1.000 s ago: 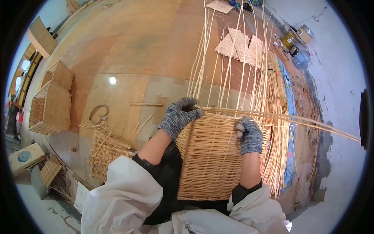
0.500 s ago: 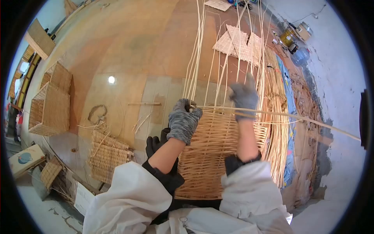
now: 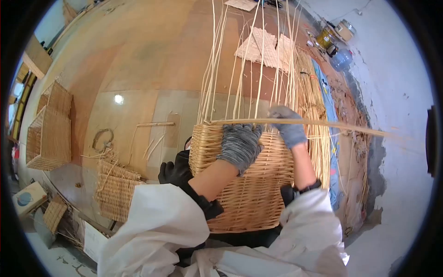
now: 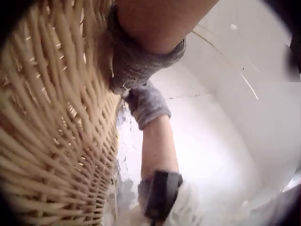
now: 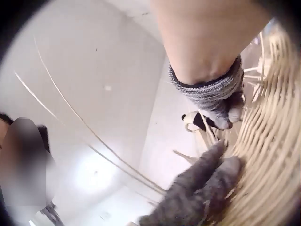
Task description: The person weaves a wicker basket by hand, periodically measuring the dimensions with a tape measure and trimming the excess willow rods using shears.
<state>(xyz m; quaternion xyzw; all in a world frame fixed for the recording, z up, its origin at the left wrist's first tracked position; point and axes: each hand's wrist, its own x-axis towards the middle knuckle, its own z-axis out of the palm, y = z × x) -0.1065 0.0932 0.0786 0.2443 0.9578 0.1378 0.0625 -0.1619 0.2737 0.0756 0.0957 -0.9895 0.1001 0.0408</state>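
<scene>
A partly woven wicker basket (image 3: 249, 194) leans against the person's lap, with upright stakes (image 3: 235, 87) rising from its top edge. The gloved left hand (image 3: 241, 147) lies on the near wall and grips it at the rim, its thumb on the outer face; the fingertips are mostly hidden. Close to its right, the gloved right hand (image 3: 290, 127) holds long wicker strands (image 3: 337, 123) that run along the rim and out to the right. In the right wrist view the left hand's fingers (image 5: 228, 172) lie close against the weave, below the right hand (image 5: 221, 106).
Bundled wicker rods (image 3: 309, 92) lie right of the basket on blue cloth (image 3: 325, 87). Woven pieces (image 3: 263, 48) lie on the floor ahead. At left stand finished baskets (image 3: 50, 134), with a woven panel (image 3: 115, 191) nearer. A black glove (image 3: 175, 173) is beside the left forearm.
The left hand has left the basket's left corner and moved right along the wall. The right hand went from the rim up to the long strands, and the view has turned slightly right.
</scene>
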